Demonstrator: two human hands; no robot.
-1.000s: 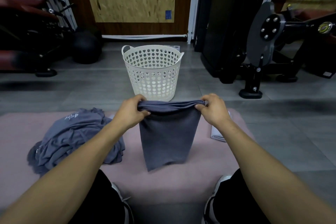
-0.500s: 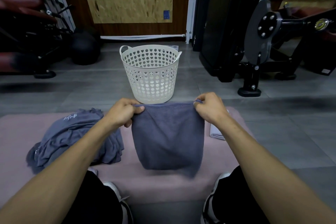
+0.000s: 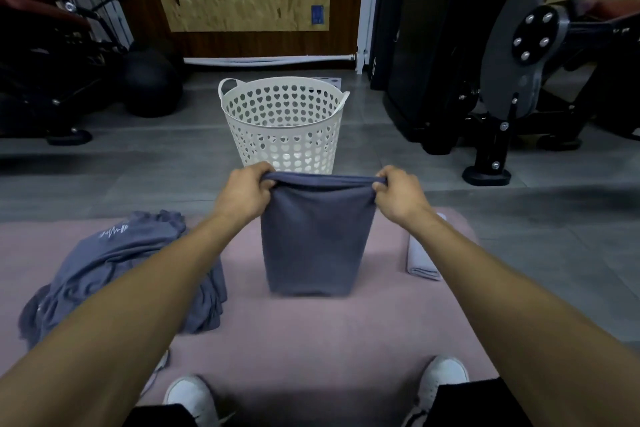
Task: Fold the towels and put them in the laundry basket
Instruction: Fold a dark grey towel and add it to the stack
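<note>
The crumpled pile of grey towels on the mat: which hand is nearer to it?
Left. The left hand grips the held towel just right of the pile; the right hand holds the towel's far corner, farther away.

Grey towels and a white laundry basket

A folded grey towel (image 3: 317,236) hangs upright above the pink mat, held by its top corners, its lower edge just over the mat. A rumpled heap of grey towels (image 3: 114,270) lies to the left. A folded pale towel (image 3: 420,258) lies right. The white basket (image 3: 282,125), pierced with hearts, stands upright on the floor behind.
</note>
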